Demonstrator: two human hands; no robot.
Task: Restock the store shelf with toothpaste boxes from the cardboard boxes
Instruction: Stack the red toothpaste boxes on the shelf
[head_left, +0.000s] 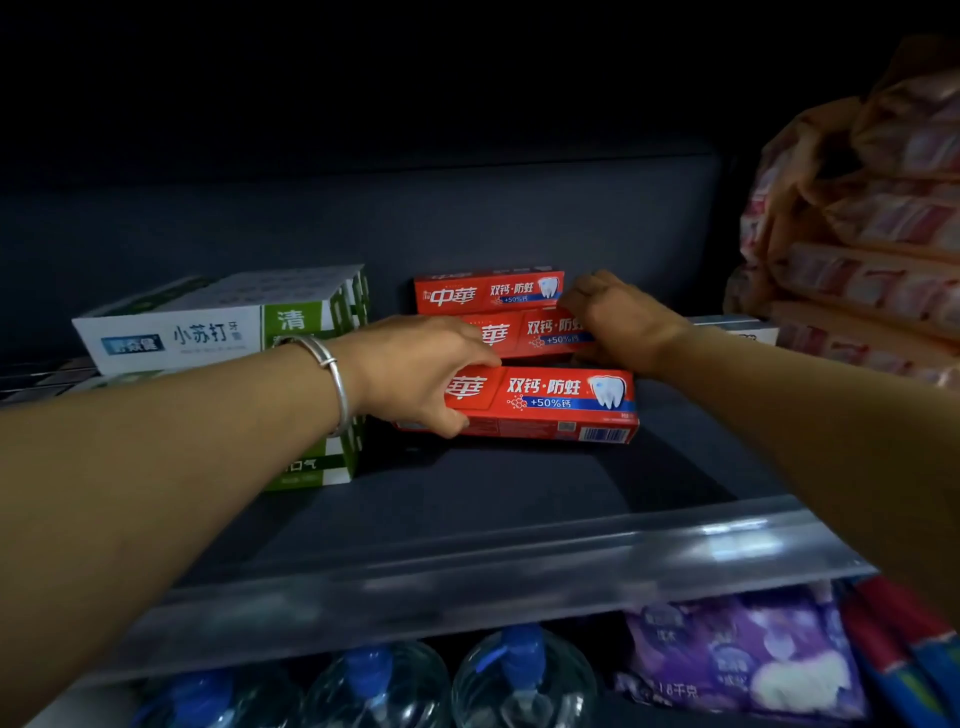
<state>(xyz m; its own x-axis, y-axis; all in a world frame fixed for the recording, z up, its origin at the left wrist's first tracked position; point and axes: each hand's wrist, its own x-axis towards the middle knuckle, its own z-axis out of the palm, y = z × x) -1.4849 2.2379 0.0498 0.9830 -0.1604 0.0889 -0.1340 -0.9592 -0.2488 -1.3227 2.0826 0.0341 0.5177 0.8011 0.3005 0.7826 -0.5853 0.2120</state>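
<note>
- White-and-green toothpaste boxes (218, 322) stand stacked at the far left of the dark shelf (519, 483), just left of the left grip and partly behind that forearm.
- A silver bangle (332, 374) circles the left wrist.
- The left hand (415, 369) is grasping the nearest red toothpaste box (550, 402) at its left end, thumb under the front edge, fingers curled over the top; the box lies lengthwise on the shelf.
- Just behind that grip, two more red boxes are stacked: the middle red box (540, 332) and, on top and farther back, the rear red box (488, 291).
- The right hand (613, 317) is curled at the right ends of these two stacked boxes, touching them; whether it truly grasps one I cannot tell.
- Right of the right grip, pink-wrapped packs (872, 234) are piled high at the shelf's end.
- Below both grips runs a clear plastic shelf rail (519, 566); under it sit water bottles with blue caps (519, 670) and a purple bag (737, 660).
</note>
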